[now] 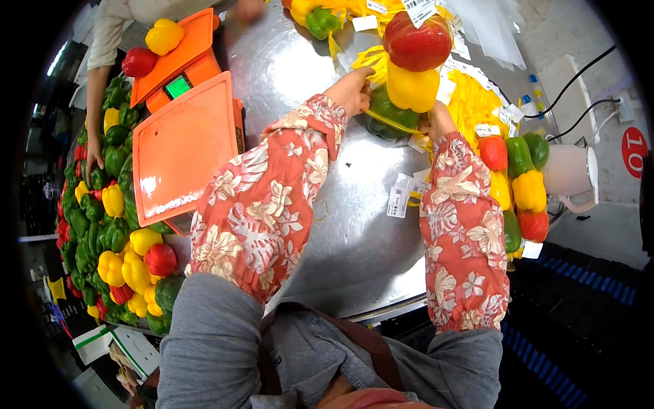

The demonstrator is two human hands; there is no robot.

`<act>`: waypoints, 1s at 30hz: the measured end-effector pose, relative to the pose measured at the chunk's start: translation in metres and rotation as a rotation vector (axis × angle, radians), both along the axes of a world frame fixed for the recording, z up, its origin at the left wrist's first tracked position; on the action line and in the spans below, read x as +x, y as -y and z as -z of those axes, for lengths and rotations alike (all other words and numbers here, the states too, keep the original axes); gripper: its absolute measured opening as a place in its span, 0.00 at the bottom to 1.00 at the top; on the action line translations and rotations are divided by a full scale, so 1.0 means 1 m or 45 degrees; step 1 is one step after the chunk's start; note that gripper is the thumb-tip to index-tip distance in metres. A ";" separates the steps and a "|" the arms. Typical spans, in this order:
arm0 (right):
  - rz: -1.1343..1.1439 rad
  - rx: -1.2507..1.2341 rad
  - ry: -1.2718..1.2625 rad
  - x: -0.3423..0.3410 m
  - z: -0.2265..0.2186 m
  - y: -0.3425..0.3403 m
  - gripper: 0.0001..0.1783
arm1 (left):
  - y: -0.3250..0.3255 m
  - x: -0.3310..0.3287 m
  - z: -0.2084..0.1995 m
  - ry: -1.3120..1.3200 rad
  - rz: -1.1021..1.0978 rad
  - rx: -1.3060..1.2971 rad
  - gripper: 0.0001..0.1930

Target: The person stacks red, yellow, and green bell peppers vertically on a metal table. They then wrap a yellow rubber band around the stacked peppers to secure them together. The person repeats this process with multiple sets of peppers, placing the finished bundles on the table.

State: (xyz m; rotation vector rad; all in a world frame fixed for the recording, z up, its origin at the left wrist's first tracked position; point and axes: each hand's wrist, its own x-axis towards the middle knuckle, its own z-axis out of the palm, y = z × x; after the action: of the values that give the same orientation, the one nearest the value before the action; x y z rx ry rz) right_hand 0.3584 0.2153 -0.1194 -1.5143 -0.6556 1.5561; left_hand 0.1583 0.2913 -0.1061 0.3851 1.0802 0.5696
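Observation:
A red bell pepper [417, 44], a yellow bell pepper [412, 88] and a green bell pepper [385, 117] are lined up in a yellow mesh bag [398, 123] above the metal table. Fingers of my left hand [352, 91] are closed on the bag's mesh, left of the green pepper. At the right side of the green pepper, my right hand [439, 121] also grips the mesh; its fingertips are partly hidden. Beneath my right hand a white label [400, 195] lies on the metal. Both my forearms wear red flowered sleeves.
Orange scales [184, 146] stand left, with two peppers on the farther one. A big pile of mixed peppers [85, 238] lies beyond them, with another person's hand [94, 160] in it. To my right are packed peppers [528, 191], yellow mesh bags [473, 102] and a pitcher [569, 174].

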 end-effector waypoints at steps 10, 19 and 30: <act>0.003 0.736 0.798 0.002 0.082 0.010 0.08 | 0.047 0.001 0.056 -1.253 0.320 1.280 0.20; 0.074 0.211 -0.085 -0.065 0.002 0.062 0.17 | 0.128 -0.053 -0.025 0.190 -0.309 0.585 0.15; -0.789 0.720 0.244 -0.127 -0.149 0.196 0.15 | 0.230 -0.164 -0.121 -0.210 0.539 1.257 0.12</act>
State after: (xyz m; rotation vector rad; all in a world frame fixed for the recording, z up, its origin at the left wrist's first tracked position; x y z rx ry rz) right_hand 0.2314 0.0195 0.0293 -1.0754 -1.6387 1.4688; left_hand -0.0056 0.0610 0.0144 1.5038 0.7678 0.6646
